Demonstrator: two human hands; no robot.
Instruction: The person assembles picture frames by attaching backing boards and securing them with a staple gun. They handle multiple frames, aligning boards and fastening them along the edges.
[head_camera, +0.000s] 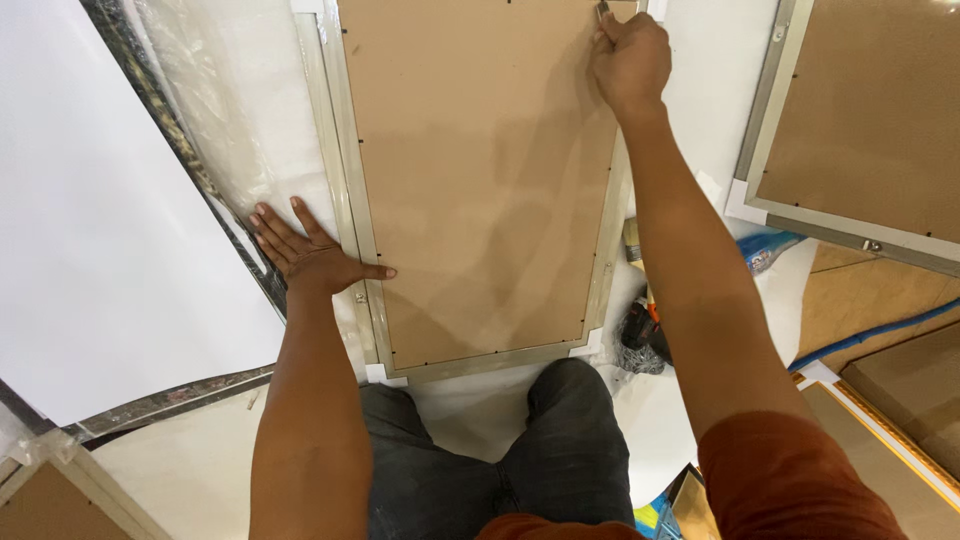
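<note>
We see our left hand (308, 252) lying flat, palm down, at the left edge of the picture frame (478, 180). Its fingers (270, 222) are spread wide and rest on the clear plastic wrap (235, 110) just left of the frame, while the thumb reaches right across the pale metal rail and touches the brown backing board (470, 200).

Our right hand (630, 58) is at the far right corner of the frame, with the arm stretched out along the frame's right rail. Its fingers are curled together into a closed grip around a small tool (603, 8), of which only a thin grey tip shows above the knuckles at the top of the view; we cannot tell what kind of tool it is.

The frame lies face down, backing up, directly in front of our knees. Its long axis runs from near to far, the near short side just beyond our dark trousers (500, 450) and the far end passing out of view. A second frame (860, 130) with the same brown backing lies to the right, well apart. A large white sheet (90, 220) lies to the left.
</note>
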